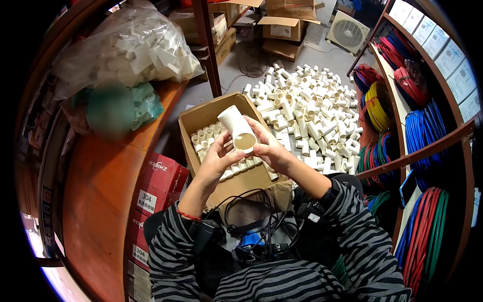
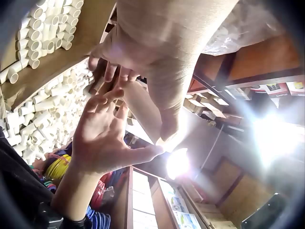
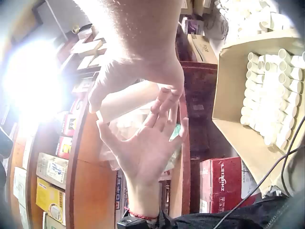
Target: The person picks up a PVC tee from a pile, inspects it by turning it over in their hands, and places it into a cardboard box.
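Note:
A wide white plastic pipe fitting (image 1: 232,123) is held between both hands above a cardboard box (image 1: 187,123), its open end tilted down toward the person. My left hand (image 1: 217,160) grips it from the left, thumb near the open end. From the other side my right hand (image 1: 273,150) holds it, thumb close to the rim. In the left wrist view the fitting (image 2: 143,109) shows between the two hands; the right wrist view shows the fitting (image 3: 129,101) from its other side. Rows of smaller white pipe fittings (image 1: 202,135) lie in the box below.
A big pile of white fittings (image 1: 307,108) covers the floor behind the box. On the left, an orange-brown bench (image 1: 100,201) carries a clear bag (image 1: 136,50) of white parts. Red boxes (image 1: 161,178) stand beside it. Coiled coloured hoses (image 1: 427,133) fill the right-hand shelf. Black cables (image 1: 261,201) lie near the lap.

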Tool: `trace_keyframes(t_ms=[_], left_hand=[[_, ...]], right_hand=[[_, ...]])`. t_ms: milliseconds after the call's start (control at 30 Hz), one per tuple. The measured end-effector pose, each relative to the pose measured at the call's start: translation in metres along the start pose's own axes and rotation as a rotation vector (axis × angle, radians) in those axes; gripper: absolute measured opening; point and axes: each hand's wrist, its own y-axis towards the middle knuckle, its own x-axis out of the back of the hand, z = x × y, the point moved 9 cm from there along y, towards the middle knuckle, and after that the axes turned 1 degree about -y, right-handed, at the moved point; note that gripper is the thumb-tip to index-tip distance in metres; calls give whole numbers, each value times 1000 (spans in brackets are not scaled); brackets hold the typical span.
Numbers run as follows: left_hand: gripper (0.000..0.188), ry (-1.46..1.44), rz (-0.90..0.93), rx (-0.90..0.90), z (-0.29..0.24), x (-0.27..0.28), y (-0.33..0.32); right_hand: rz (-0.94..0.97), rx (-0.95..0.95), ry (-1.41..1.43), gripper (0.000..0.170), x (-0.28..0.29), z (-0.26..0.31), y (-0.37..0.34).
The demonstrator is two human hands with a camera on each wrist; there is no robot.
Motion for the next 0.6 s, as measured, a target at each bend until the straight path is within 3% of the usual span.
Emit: trace_keyframes(t_ms=[367,500,600], left_hand=[[71,79,-87,73,7,12,-1],[75,120,-107,81,10,18,1],[81,133,-108,79,9,18,2]], right_hand=[[-223,-168,-2,69,22,5,-8],[-296,-317,-247,59,32,5,-15],[-307,-318,-231,60,36,3,-15]])
